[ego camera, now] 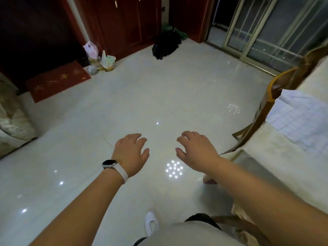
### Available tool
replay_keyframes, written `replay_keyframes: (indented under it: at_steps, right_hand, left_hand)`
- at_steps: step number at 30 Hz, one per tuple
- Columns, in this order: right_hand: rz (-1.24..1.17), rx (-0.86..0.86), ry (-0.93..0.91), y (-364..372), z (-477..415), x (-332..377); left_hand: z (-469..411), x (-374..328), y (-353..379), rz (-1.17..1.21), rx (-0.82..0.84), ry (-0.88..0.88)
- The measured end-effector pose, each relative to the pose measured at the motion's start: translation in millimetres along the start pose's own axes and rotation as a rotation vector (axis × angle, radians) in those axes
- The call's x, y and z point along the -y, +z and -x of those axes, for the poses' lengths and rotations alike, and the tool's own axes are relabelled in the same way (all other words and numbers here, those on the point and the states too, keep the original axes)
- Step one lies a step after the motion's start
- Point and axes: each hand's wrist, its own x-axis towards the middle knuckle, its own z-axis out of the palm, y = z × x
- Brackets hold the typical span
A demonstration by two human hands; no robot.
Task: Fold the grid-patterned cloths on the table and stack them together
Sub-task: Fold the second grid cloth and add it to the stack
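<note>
Pale, glossy floor tiles [159, 96] are seen beneath both arms, which are stretched forward and held level, palms down. The left hand [130, 153] is held with its fingers loosely curled and nothing in them; a watch [110, 164] is worn on its wrist. The right hand [195, 150] is held just beside it, apart from it, with its fingers likewise relaxed, slightly spread and grasping nothing.

Open floor is spread ahead of and to the left of the hands, bounded by a red mat [56, 80] and dark red cabinets [124, 23] at the far side. On the right, the way is edged by a table [284, 148] under a cream cover, with a wooden chair [266, 110] drawn up against its far corner.

The grid-patterned cloth [298, 118] is laid on that table near its edge, bunched in loose layers. It is found well to the right of the right hand's fingers and further forward, untouched by either hand.
</note>
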Motion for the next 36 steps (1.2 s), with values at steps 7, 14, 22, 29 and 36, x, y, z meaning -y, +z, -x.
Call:
replay_keyframes:
  at_steps: [7,14,22,29,36]
  right_hand:
    - [-0.005,0.020,0.155,-12,-34,-15]
    - [-0.065,0.012,0.312,-11,-76,-74]
    - [-0.153,0.021,0.336,-11,-175,-173]
    - [-0.152,0.030,0.434,-37,-217,-283]
    - [-0.206,-0.077,0.568,-74,-217,-349]
  left_hand:
    - [-65,20,-4,0.044,-0.032,0.108]
    - [-155,-7,10,0.043,0.022,0.241]
    - [-299,-42,10,-0.056,0.051,0.279]
    - [-417,-116,4,-0.053,0.064,0.374]
    - [-492,-191,-8,-0.060,0.073,0.563]
